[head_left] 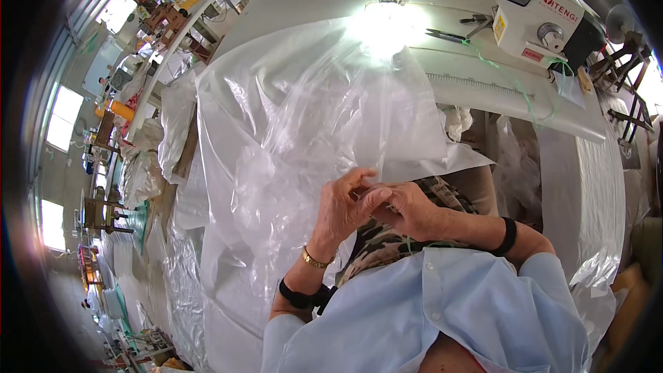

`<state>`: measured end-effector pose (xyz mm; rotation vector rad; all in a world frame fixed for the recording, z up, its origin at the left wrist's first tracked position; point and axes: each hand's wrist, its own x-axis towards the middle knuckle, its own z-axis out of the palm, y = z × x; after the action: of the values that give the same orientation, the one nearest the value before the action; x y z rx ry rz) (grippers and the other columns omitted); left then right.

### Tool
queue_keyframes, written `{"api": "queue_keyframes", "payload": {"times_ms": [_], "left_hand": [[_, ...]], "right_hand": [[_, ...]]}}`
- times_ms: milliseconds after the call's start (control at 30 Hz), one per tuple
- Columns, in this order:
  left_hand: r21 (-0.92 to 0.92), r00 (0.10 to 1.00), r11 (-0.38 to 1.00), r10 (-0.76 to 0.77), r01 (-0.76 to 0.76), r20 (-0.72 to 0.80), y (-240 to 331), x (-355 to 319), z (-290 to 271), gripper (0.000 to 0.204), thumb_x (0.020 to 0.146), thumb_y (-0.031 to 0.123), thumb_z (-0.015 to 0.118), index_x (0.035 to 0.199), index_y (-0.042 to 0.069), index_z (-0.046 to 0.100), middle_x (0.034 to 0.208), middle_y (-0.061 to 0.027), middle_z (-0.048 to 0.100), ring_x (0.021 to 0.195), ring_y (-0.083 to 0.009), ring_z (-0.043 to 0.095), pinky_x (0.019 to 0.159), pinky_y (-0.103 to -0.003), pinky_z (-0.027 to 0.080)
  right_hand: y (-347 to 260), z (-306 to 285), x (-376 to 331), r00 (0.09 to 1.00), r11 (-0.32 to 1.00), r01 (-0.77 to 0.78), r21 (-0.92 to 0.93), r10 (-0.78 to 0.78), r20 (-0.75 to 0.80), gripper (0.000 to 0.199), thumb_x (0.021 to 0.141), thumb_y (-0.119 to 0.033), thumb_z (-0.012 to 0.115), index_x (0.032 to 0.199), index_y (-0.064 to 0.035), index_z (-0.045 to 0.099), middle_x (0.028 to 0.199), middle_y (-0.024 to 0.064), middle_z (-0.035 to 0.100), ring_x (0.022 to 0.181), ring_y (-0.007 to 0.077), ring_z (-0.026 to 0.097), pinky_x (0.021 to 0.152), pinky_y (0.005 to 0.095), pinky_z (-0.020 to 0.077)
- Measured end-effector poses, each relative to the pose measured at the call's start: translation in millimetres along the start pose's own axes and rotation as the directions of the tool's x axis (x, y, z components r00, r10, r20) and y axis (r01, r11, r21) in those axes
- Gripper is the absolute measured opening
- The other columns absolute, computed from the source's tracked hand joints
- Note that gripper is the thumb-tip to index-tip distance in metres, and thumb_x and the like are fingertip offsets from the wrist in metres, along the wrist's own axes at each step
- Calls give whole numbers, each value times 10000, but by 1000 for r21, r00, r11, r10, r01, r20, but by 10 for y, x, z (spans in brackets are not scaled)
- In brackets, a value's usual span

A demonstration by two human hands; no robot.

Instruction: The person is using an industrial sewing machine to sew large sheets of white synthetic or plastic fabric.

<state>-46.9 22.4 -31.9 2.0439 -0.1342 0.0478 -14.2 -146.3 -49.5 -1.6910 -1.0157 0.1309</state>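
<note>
A large clear plastic sheet [297, 117] drapes from the sewing table over my lap. My left hand [343, 205] pinches its near edge with fingers bent around the film. My right hand [409, 208] presses against the left one, fingers closed on the same edge of the plastic. Both wrists wear black bands, and the left also has a gold bracelet. A white sewing machine [497, 0] stands at the far side of the table, its lamp glaring on the plastic under the needle.
The white table top [483, 90] carries a ruler strip and green thread. Black snips [445, 34] lie by the machine. Heaps of clear plastic [148, 166] and white material fill the left side. More work stations stretch away at far left.
</note>
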Motion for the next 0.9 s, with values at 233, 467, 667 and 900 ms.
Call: {"api": "queue_keyframes", "payload": {"times_ms": [233, 467, 667, 900], "left_hand": [[-238, 992, 965, -125, 112, -37, -321, -29, 88, 204, 927, 196, 666, 995, 5, 651, 655, -18, 644, 589, -45, 583, 525, -201, 447], [-441, 971, 892, -183, 99, -154, -215, -178, 100, 137, 969, 135, 593, 916, 9, 603, 627, -24, 613, 554, -51, 552, 511, -207, 428], [-186, 965, 976, 60, -110, -255, 24, -92, 17, 123, 955, 101, 614, 898, -8, 620, 645, 15, 549, 577, -38, 480, 529, -205, 390], [-224, 996, 972, 62, -75, -65, 135, -46, 84, 92, 918, 69, 648, 889, -17, 638, 698, 31, 527, 642, -13, 438, 544, -198, 365]], "right_hand": [[454, -198, -278, 974, 954, -205, 217, 222, -55, 178, 904, -129, 642, 1051, -28, 633, 881, 93, 666, 812, 192, 656, 735, 320, 500], [1357, -349, -568, 517, 907, -406, 110, 327, -791, 315, 901, -239, 676, 1114, -21, 598, 1148, 113, 597, 1096, 206, 527, 905, 319, 426], [1396, -572, -393, 808, 737, -483, -472, 167, -565, 265, 849, -245, 709, 973, -16, 664, 1196, 125, 588, 1226, 318, 444, 966, 390, 378], [180, -401, -339, 923, 888, -378, 263, 384, 34, 191, 886, -163, 682, 818, 2, 613, 731, 90, 617, 702, 206, 593, 651, 313, 459]]}}
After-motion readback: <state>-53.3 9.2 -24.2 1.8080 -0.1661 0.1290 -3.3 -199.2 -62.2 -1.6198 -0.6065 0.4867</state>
